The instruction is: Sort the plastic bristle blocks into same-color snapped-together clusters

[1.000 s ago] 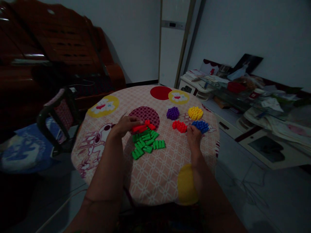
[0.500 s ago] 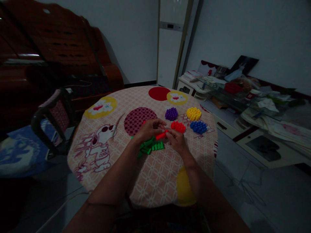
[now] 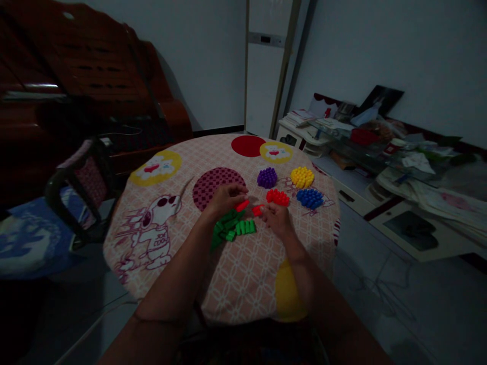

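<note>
My left hand (image 3: 227,199) is closed around a red building block (image 3: 242,205) over the pile of green building blocks (image 3: 228,226). A smaller red block (image 3: 257,210) sits at the fingertips of my right hand (image 3: 277,219), which are pinched on it. A short gap separates the two red pieces. Several green blocks (image 3: 245,227) stand in a row just below them. Right beyond my right hand is a cluster of red blocks (image 3: 277,196) with knobbly tops. Part of the green pile is hidden behind my left wrist.
Purple (image 3: 267,177), yellow (image 3: 302,177) and blue block clusters (image 3: 310,198) sit on the right of the round, cloth-covered table (image 3: 243,274). A chair (image 3: 81,187) stands at the left. A cluttered low cabinet (image 3: 353,197) lies to the right.
The red pieces, together between my hands before, are now apart. My left hand has drawn back to the left with one; the right hand keeps the other, nearly in place.
</note>
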Motion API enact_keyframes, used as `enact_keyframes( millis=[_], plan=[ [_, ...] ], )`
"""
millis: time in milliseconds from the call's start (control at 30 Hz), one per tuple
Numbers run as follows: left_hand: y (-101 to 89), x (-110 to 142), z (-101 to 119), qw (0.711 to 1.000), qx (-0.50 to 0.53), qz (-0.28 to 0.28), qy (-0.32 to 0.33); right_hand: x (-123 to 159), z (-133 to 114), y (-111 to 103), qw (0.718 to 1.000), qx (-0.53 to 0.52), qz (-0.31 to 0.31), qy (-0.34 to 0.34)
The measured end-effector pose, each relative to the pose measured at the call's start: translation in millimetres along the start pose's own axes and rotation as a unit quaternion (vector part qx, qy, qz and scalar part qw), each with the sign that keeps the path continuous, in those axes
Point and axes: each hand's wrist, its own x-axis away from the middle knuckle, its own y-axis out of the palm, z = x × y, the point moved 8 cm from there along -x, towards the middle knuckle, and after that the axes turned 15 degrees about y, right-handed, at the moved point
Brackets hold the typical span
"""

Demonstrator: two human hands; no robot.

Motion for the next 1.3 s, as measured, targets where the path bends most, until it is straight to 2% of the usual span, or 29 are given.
enact_keyframes(
  millis=[133, 300, 367, 467, 667, 833, 967, 1033, 1067, 1200, 1300],
  plan=[
    [1.9, -2, 13, 0.991, -0.109, 0.053, 0.051, 5, -8, 9, 0.999, 0.033, -0.018, -0.038],
    [36.9, 0, 36, 0.97, -0.218, 0.034, 0.105, 6, -9, 8, 0.999, 0.024, -0.033, -0.037],
    [47.1, 1, 41, 0.97, -0.211, 0.024, 0.117, 5, -5, 5, 0.999, 0.016, -0.023, -0.028],
    [52.5, 1, 43, 0.977, -0.172, 0.005, 0.124, 1, 0, -4, 1.0, -0.006, 0.006, -0.014],
    [58.8, 2, 28, 0.987, -0.072, -0.099, 0.101, -3, 3, -16, 0.999, -0.026, 0.031, 0.006],
    [63.0, 5, 20, 0.989, 0.007, -0.127, 0.077, -2, 1, -16, 0.999, -0.025, 0.024, 0.004],
    [62.9, 6, 22, 0.989, -0.025, -0.125, 0.074, -2, 2, -15, 1.0, -0.016, 0.024, 0.003],
    [58.4, 4, 25, 0.989, -0.068, -0.102, 0.08, 0, -1, -25, 0.997, -0.003, 0.074, -0.029],
    [55.5, 3, 26, 0.989, -0.094, -0.086, 0.082, 2, -4, -35, 0.991, 0.006, 0.123, -0.054],
    [51.5, -6, 28, 0.975, -0.204, -0.038, 0.082, 20, -12, -77, 0.924, 0.045, 0.355, -0.139],
    [61.2, -14, 27, 0.954, -0.286, -0.042, 0.081, 25, -14, -88, 0.889, 0.084, 0.418, -0.165]
  ],
)
